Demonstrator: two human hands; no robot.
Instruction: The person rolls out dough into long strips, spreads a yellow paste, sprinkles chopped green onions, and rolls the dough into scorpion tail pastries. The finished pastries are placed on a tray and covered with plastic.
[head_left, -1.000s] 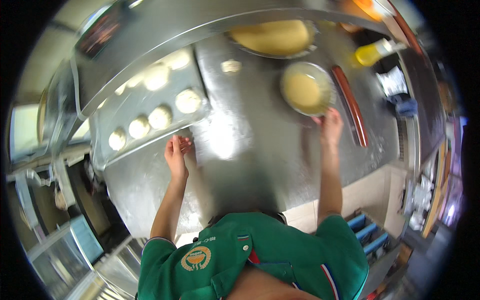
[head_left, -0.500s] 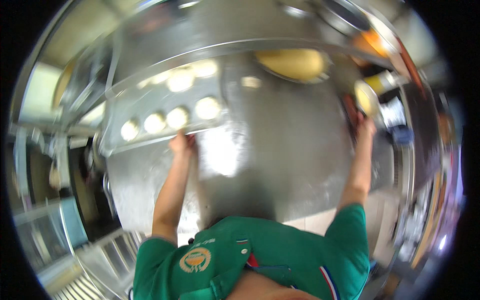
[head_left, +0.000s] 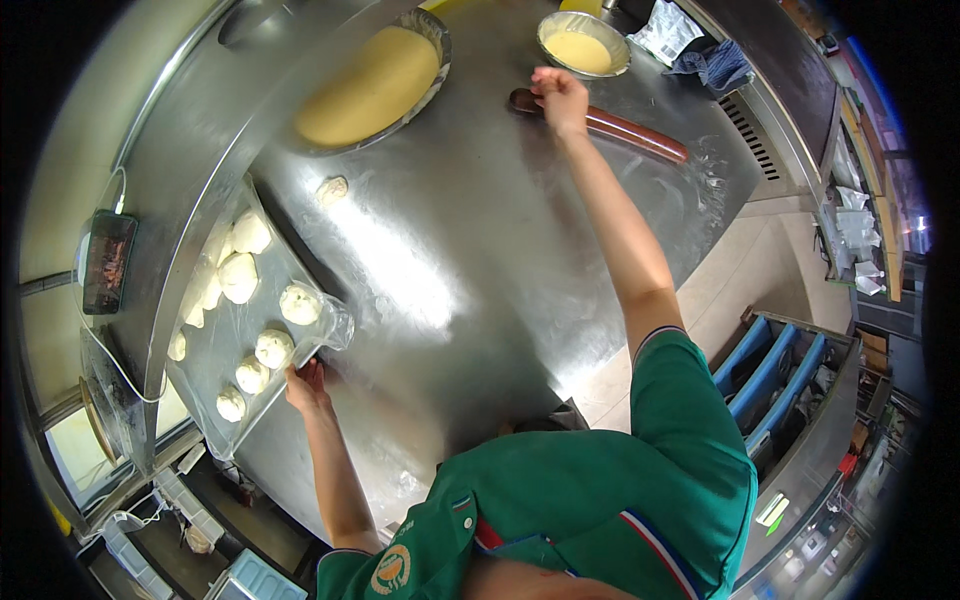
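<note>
My left hand (head_left: pixel 308 388) grips the near edge of a metal tray (head_left: pixel 268 400) lined with clear plastic film. Several pale dough balls (head_left: pixel 238 278) sit on it, and loose film bunches at the corner by my fingers. My right hand (head_left: pixel 563 102) is over the handle end of a brown rolling pin (head_left: pixel 635 134), fingers loosely bent and somewhat apart, with nothing visible in them. Just beyond it stands a metal bowl (head_left: pixel 583 50) of pale yellow cream or batter; I see no clear contact with its rim.
A large foil-edged bowl of yellow mixture (head_left: pixel 375 85) stands at the far left of the steel table (head_left: pixel 480 250). A small dough piece (head_left: pixel 332 190) lies near it. A blue cloth (head_left: pixel 715 66) and a white plastic bag (head_left: pixel 665 32) lie far right. A phone (head_left: pixel 108 262) hangs at left.
The view has turned, so the tray sits lower left and the bowls farther up. My right hand, earlier at the small bowl's rim, is now apart from it above the rolling pin.
</note>
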